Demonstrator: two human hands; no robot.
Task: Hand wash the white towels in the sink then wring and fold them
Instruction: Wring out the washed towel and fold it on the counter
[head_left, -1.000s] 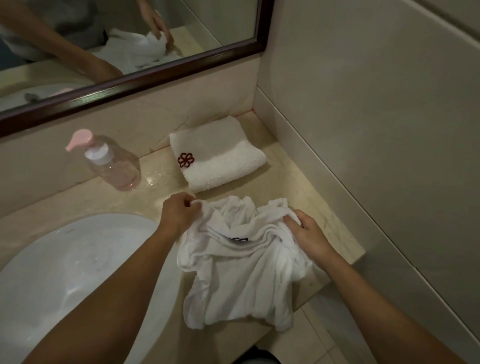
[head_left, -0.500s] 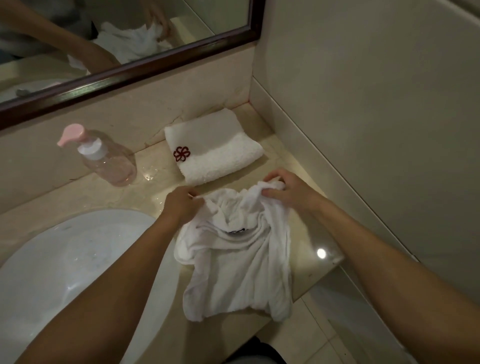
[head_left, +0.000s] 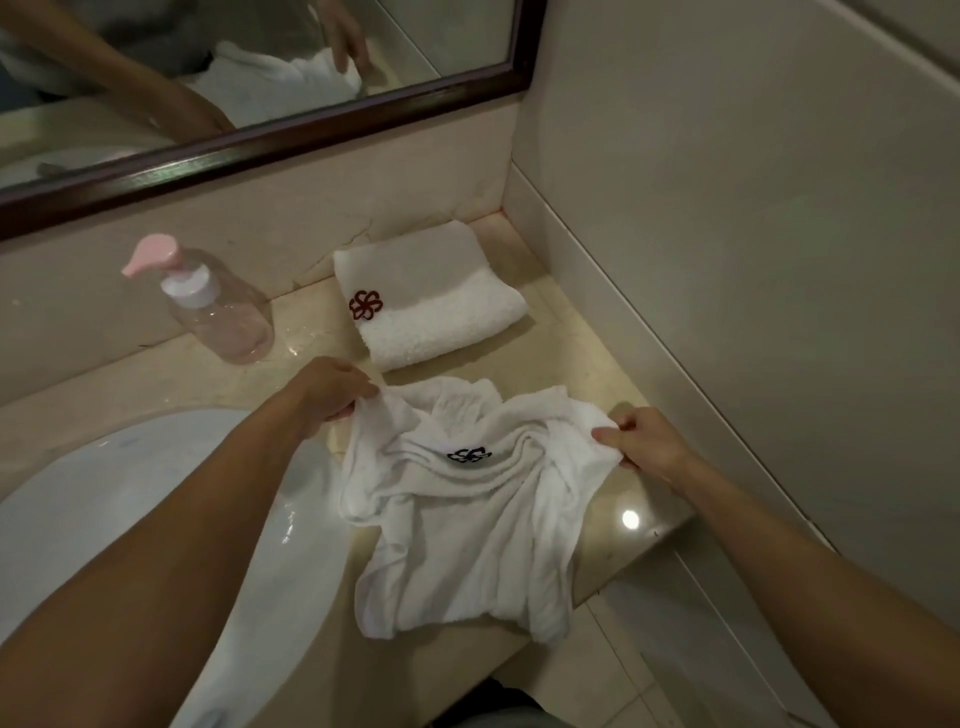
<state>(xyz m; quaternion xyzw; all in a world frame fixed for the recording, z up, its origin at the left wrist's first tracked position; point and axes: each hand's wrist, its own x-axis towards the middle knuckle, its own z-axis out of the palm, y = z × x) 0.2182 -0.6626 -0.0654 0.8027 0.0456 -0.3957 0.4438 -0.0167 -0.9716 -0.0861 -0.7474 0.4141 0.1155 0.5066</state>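
I see a beige marble counter beside a white sink; a crumpled white towel lies on it, its lower edge hanging off the front; behind it sits a folded white towel, then a pink pump bottle; my left hand and right hand each pinch an upper corner between curled fingers and thumb.

Right hand now off the far edge of the crumpled towel, gripping its right corner instead (nearer the wall side). Towel pulled wider between left hand and right, dark logo fully showing on top, folds flatter than before.
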